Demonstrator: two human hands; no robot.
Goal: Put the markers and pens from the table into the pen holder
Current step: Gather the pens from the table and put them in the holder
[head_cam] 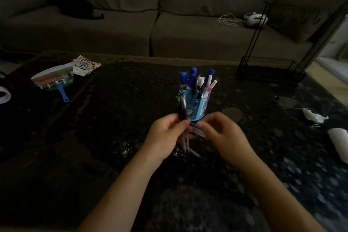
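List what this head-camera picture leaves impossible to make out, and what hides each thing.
- Number of pens in the left hand: motion blur, dim light.
- What the right hand holds: its curled fingers hide it.
- Pen holder base: behind both hands.
- White roll: cut by the right edge.

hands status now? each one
Left hand: closed, holding a bunch of pens beside the holder.
Right hand: fingers curled at the pens' lower ends; grip cannot be told, blurred.
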